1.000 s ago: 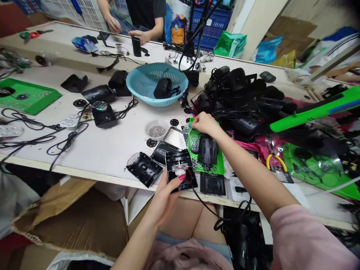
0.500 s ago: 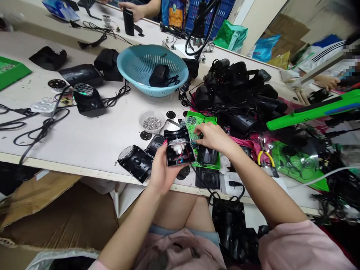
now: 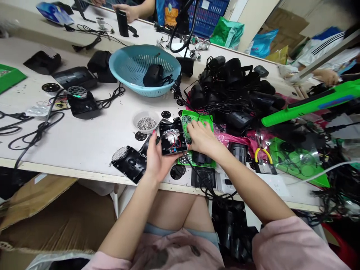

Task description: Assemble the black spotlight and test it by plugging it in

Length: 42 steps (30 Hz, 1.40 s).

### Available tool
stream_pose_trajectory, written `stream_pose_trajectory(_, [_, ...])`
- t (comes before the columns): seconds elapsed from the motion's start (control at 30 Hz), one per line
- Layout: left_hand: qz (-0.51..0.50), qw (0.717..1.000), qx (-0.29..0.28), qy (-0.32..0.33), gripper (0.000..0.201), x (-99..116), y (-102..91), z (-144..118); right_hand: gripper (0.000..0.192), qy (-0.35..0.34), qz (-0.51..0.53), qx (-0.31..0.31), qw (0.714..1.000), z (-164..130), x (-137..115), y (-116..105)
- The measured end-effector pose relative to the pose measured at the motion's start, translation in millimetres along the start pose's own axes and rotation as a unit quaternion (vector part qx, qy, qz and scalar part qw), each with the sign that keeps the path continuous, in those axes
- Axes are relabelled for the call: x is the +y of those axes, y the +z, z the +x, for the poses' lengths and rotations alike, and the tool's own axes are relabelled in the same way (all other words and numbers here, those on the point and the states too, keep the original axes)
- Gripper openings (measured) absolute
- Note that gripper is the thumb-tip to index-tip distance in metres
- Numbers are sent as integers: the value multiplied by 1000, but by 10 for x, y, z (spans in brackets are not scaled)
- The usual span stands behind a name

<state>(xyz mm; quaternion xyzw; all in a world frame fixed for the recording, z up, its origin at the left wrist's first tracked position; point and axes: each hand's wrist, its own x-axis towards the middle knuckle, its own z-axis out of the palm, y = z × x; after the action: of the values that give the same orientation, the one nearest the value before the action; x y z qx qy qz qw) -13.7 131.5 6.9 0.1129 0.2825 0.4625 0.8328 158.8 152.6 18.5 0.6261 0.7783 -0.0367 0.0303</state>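
My left hand (image 3: 159, 159) grips an open black lamp housing (image 3: 173, 147) from its left side and below. A white part and red wires show inside it, and a black cable (image 3: 194, 170) hangs from its lower right. My right hand (image 3: 201, 138) is at the housing's right edge, above a green tray (image 3: 210, 119). Its fingers are bent inward, and what they pinch, if anything, is hidden. Left of my left hand, another black housing piece (image 3: 131, 163) with a honeycomb lens lies on the table. A bowl of small metal screws (image 3: 146, 123) stands just behind the held housing.
A blue colander (image 3: 135, 88) holds a black lamp. Black lamps and cables (image 3: 233, 86) are heaped at the right, near yellow-handled pliers (image 3: 263, 154). A green pole-shaped tool (image 3: 306, 105) juts in from the right. Across the table, a co-worker's hand (image 3: 131, 13) holds a black part.
The view has shifted slightly, so most things sit further left. My right hand has moved closer to the housing's right edge and lower, its fingers more curled. The left hand keeps its grip.
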Motion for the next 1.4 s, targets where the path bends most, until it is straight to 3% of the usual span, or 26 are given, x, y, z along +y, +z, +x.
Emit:
stream_pose_trajectory(0.1, [6, 1000, 12, -2, 55, -9, -7, 1, 44, -27, 39, 23, 999, -32, 32, -17])
stream_pose_trajectory(0.27, [17, 1000, 19, 1, 55, -16, -4, -78, 14, -62, 122, 55, 989, -70, 159, -27])
stream_pose_trajectory(0.4, [46, 998, 34, 19, 53, -20, -20, -253, 19, -74, 183, 92, 976, -82, 230, 7])
stream_pose_trajectory(0.53, [68, 995, 71, 30, 41, -71, -84, -457, 13, -38, 239, 173, 955, -131, 235, -14])
stream_pose_trajectory(0.67, [74, 993, 94, 6, 34, -181, -129, -576, 11, -5, 263, 256, 930, -223, 178, -73])
stream_pose_trajectory(0.8, [76, 992, 99, 4, 34, -264, -109, -619, 11, -22, 268, 286, 920, -361, 42, -158])
stream_pose_trajectory(1.0, [88, 991, 97, -4, 40, -345, -65, -715, 9, 13, 389, 373, 842, -720, -301, -374])
stream_pose_trajectory(1.17, [90, 994, 62, -7, 42, -437, -22, -802, 12, -19, 380, 370, 847, -883, -461, -369])
stream_pose_trajectory(1.4, [89, 994, 53, -23, 42, -478, 14, -884, 15, -49, 342, 371, 862, -991, -452, -253])
